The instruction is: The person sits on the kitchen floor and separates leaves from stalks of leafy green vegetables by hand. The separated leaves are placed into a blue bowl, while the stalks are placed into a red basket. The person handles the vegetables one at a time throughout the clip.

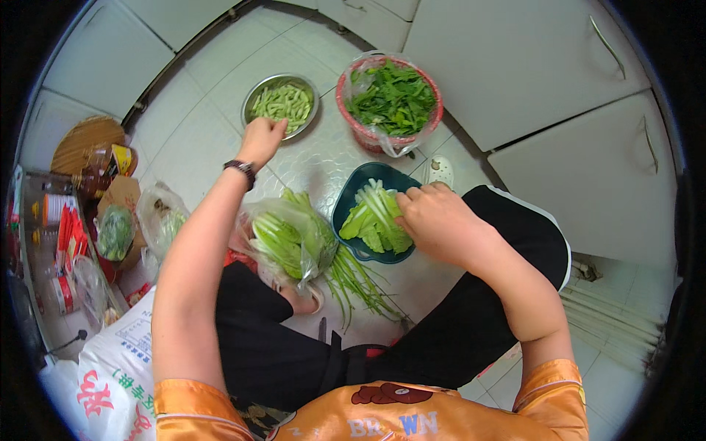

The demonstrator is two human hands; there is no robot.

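Note:
My left hand (263, 142), with a dark watch or bracelet on the wrist, is at the near rim of a round metal bowl (246, 105). Cut green beans (284, 102) fill the bowl. The fingers are curled, and whether they hold anything is hidden. My right hand (438, 218) lies over the right side of a dark teal plastic basin (353, 190). Its fingers are bent close to torn leafy greens (378, 220) inside; its grip is unclear. Left of the basin, a clear plastic bag (317, 259) holds pale green leafy cabbage (276, 237). Thin green stalks (358, 286) lie on the floor beside it.
Beyond the basin stands a red basket (369, 138), lined with plastic, full of dark leaves (392, 99). White cabinets (529, 66) border the floor. At left are bottles, a round wooden board (88, 140), bagged vegetables (115, 231) and a white printed sack (118, 358).

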